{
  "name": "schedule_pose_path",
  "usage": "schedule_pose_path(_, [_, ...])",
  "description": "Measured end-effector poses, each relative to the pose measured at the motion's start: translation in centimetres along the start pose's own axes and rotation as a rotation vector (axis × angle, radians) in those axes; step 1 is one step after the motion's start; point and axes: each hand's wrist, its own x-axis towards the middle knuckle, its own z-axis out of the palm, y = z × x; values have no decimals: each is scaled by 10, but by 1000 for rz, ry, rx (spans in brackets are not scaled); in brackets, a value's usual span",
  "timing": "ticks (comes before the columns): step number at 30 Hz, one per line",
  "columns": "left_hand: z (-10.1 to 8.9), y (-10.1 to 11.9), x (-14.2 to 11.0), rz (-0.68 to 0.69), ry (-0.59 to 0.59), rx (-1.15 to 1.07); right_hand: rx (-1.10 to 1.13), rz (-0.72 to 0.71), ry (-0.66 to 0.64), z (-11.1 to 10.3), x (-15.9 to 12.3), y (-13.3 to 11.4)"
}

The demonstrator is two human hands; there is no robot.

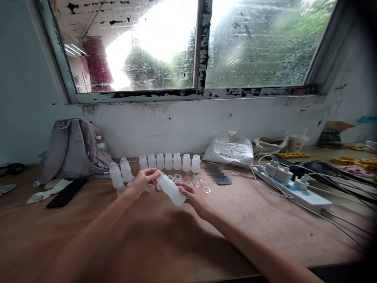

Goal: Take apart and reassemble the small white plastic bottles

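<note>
Both my hands hold a frosted white baby bottle (171, 191), tilted with its upper end to the left, above the table. The fingers of my left hand (143, 180) are closed round its top end, where a clear part shows. My right hand (194, 197) grips the wider lower end. Behind stands a row of several similar bottles (168, 161) without tops. To the left, two bottles (126, 170) stand with clear tops on. Around my hands lie several small translucent caps (150, 188) and clear rings (206, 190), some partly hidden by the held bottle.
A grey backpack (75, 143) and a black phone (66, 193) are on the left. A silvery bag (229, 148) lies against the wall, near a partly pixelated flat object (218, 174). A white power strip (308, 195) with plugs and cables occupies the right side.
</note>
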Motion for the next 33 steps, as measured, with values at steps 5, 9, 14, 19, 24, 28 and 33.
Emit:
schedule_pose_path(5, [-47,41,36,170,276,233,-32,43,32,-8,2,-3])
schedule_pose_path(9, [-78,59,61,206,413,527,-53,72,38,-9,5,2])
schedule_pose_path(14, [-93,54,81,155,527,1049,-99,76,-17,-6,7,11])
schedule_pose_path(19, [-96,26,97,-11,544,1363,-177,66,2,-8,10,20])
schedule_pose_path(24, [-98,-3,102,-88,533,1420,-198,65,50,-14,15,23])
schedule_pose_path(28, [-100,-15,101,-81,535,1424,-212,66,63,-16,16,23])
schedule_pose_path(33, [-100,-14,98,-106,533,1445,-284,12,59,-19,18,24])
